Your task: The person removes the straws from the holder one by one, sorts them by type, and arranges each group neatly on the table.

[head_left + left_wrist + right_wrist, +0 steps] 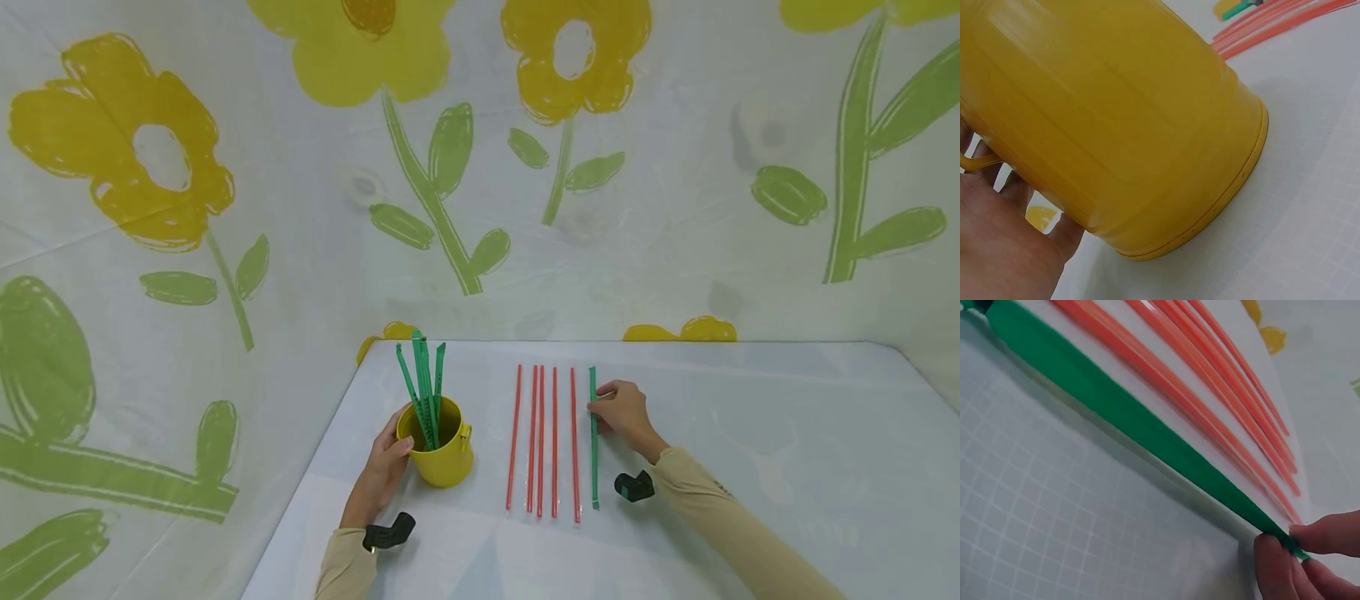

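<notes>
Slim straight green stick, plastic-looking (595, 471), is right at the right hand (628, 412). Long axis runs from the pinch back toward the person, most of its length on the near side of the grip, only a short bit past the fingertips on the far side. Five thin glossy red sticks (555, 442) lie just left of the pinch, roughly parallel to it. Round yellow cup (450, 471) is farther left, on the other side of the red row; the left hand (385, 471) is nearer to it, the right nearer the single green stick.

Right grip: thumb and fingers closed to a fine pinch on the green stick. Can't tell if it's off the white table (720, 517). Left grip: spread cup-wide, curved round the cup's left side. Several green sticks (424, 387) lean inside the cup.
</notes>
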A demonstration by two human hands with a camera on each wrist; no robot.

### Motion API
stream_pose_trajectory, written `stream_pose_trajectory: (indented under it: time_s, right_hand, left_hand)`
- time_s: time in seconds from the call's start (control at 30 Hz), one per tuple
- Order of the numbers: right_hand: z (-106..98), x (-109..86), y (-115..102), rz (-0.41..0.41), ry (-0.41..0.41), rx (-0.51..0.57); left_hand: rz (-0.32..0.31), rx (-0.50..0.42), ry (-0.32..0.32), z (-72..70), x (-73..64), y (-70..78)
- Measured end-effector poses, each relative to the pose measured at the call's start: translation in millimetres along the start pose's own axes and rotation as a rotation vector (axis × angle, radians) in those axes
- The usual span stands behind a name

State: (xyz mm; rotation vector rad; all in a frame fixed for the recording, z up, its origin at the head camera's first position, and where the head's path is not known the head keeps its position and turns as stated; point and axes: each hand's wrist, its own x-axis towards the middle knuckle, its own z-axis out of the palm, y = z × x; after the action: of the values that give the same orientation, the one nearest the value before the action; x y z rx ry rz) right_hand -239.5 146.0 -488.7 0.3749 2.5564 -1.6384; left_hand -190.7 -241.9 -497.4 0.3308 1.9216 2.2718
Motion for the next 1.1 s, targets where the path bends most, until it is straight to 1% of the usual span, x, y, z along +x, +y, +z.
stream_pose_trajectory:
  time_s: [0.23,0.43,0.63,0.83,0.93,1.1]
  right_hand:
    - [-0.7,0.0,5.6,-0.043,0.033,-0.053]
    - [-2.0,0.7,8.6,-0.044,0.042,-0.118]
    - [-6.9,1.3,5.0,-0.034,0.033,-0.117]
    - [-11.2,2.4,-0.3,-0.074,0.027,-0.126]
    - [-12.1,1.4,-4.0,-0.103,0.02,-0.11]
    - [-13.5,-1.7,-15.0,-0.13,0.007,-0.067]
  left_hand:
    - [-0.003,-0.003,-0.002,1.0,-0.8,0.6]
    - [-0.004,0.005,-0.001,0.9,-1.6,0.9]
    - [-0.015,0.012,0.011,1.5,-0.9,1.8]
    - [0.0,0.003,0.007,1.0,-0.9,1.7]
    - [0.005,-0.006,0.005,0.5,-1.3,1.3]
    - [0.011,-0.008,-0.008,0.1,-0.5,0.4]
